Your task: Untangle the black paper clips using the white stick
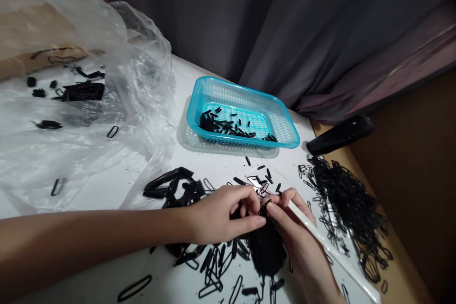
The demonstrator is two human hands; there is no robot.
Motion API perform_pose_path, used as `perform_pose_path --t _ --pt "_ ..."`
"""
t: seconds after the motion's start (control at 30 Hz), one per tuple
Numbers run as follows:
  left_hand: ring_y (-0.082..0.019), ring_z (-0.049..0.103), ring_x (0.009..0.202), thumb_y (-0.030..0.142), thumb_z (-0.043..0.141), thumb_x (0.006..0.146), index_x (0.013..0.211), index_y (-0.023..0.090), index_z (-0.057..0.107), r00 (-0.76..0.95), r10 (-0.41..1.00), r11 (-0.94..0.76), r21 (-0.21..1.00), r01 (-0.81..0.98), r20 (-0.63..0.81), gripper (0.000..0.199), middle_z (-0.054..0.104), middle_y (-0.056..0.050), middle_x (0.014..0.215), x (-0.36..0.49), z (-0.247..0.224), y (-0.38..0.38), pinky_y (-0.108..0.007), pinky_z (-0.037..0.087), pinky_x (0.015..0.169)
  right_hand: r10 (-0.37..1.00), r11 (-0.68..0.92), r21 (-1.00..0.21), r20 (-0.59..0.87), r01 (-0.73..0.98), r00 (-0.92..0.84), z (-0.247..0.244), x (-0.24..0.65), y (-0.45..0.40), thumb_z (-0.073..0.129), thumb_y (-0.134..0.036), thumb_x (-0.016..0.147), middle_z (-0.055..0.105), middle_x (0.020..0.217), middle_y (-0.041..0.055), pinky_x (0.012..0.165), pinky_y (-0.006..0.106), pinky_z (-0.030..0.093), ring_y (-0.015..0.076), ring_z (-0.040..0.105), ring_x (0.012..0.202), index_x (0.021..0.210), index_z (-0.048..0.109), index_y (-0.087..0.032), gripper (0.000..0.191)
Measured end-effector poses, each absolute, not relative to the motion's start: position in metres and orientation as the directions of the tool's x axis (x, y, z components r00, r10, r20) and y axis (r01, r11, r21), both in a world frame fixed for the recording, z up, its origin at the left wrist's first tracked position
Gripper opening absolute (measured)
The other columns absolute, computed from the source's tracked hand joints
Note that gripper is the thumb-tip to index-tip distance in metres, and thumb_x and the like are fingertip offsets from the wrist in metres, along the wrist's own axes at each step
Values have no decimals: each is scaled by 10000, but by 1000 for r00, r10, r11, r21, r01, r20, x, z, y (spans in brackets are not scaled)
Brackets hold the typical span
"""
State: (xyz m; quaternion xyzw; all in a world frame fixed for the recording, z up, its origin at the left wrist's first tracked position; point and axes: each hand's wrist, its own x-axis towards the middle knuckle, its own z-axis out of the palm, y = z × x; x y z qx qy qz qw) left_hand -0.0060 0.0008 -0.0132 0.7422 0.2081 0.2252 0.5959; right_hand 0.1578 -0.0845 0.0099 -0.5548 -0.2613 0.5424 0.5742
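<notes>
My left hand [228, 213] reaches in from the left, its fingers curled and its thumb and index tip close together near a small black piece. What it pinches, if anything, is too small to make out. In my right hand [299, 237] lies a long white stick-like tool [335, 249], passing between thumb and fingers and slanting down to the right. Its working end is hidden among the fingertips. The fingertips of both hands nearly meet above a dense black bundle [267, 249]. Black strips and thin black loops [213, 270] lie around and below the hands.
Behind the hands, a blue plastic basket [245, 88] holds small black pieces and sits on a pale lid-like tray. A crumpled clear plastic bag [142, 80] with black parts fills the left. A heap of black loops [352, 204] and a black-handled object [340, 135] lie at right.
</notes>
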Motion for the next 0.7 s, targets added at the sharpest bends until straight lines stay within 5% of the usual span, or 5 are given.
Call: perform_pose_path --t 0.53,0.7 --pt "-135 477 686 217 424 964 725 201 431 843 460 -426 903 -66 278 239 494 26 700 -6 -7 5 -246 401 704 930 -242 -839 -344 -488 130 4 158 -85 816 -231 729 628 811 -12 707 246 469 139 565 762 712 461 -217 356" --pt "-136 467 658 106 438 880 707 208 386 886 273 -619 773 -137 375 207 509 31 670 -9 -10 -3 -288 366 763 795 31 -905 -236 -425 559 7 189 -77 902 -228 602 671 801 -25 689 222 523 123 628 746 686 592 -220 322"
